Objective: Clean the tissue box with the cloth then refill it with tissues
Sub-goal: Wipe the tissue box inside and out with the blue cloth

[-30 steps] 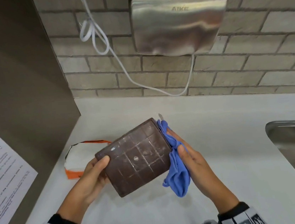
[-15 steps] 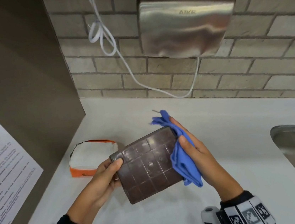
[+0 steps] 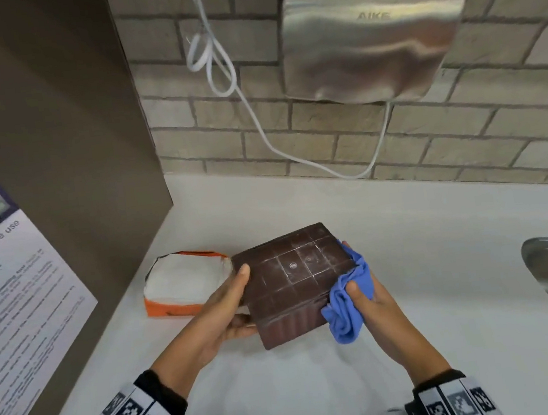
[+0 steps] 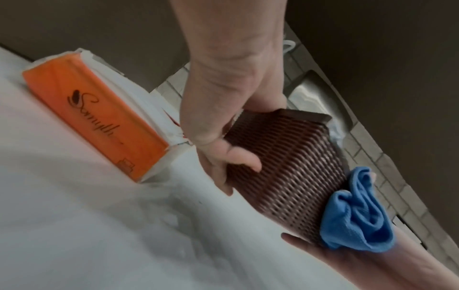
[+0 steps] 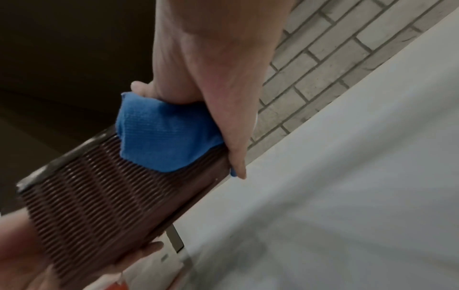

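**Brown tissue box held off the bench while a blue cloth wipes its side**

Brown and ribbed on its sides, the tissue box (image 3: 292,284) is held tilted above the white bench (image 3: 425,240), its flat gridded face turned up. The left hand (image 3: 223,313) grips the box's left end, thumb on the top face and fingers (image 4: 238,159) curled against the ribbed side. The right hand (image 3: 377,301) grasps a bunched blue cloth (image 3: 346,305) and presses it to the box's right near corner, its fingers (image 5: 236,149) wrapped over the cloth.

To do this wipe well, the left hand likely needs to brace firmly while the cloth runs along the ribs rather than across them, so dust lifts out of the grooves. White marks show on the top grid, so that face probably wants a pass too.

An orange-and-white tissue pack (image 3: 185,287) lies on the bench just behind the left hand, unused so far.
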{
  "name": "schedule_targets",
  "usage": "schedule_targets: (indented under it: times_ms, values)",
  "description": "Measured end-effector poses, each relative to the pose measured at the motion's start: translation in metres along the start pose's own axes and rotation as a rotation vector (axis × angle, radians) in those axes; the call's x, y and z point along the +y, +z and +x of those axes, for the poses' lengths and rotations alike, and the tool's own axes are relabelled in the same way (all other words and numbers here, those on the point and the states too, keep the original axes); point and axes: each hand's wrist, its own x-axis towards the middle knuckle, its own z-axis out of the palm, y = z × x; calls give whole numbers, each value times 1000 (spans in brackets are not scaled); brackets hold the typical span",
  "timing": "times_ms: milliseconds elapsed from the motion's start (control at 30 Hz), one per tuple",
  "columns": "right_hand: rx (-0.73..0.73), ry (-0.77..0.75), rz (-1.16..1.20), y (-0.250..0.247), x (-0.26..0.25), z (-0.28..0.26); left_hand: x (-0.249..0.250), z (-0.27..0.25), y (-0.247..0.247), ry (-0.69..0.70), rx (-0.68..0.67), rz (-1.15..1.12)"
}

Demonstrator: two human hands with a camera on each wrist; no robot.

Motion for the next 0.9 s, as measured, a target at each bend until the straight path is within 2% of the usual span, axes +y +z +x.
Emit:
schedule_targets:
  times_ms: [133, 233, 333, 467, 600, 700, 900]
  values:
    - [174, 40, 0, 1, 26, 7, -6, 4, -4, 67, -190, 102]
    - [225, 114, 37, 1, 37, 8, -19, 13, -7, 125, -286, 141]
    - [249, 182, 115, -1, 49, 11, -29, 20, -3, 156, -205, 213]
    - [201, 246, 284, -1, 55, 14, -38, 32, -6, 195, -93, 319]
    - [358, 162, 187, 4, 54, 6, -43, 42, -11, 254, -77, 410]
    - [389, 124, 89, 5, 48, 7, -41, 48, -12, 270, -77, 450]
    - [568, -23, -150, 8, 42, 13, -37, 51, -13, 324, -25, 563]
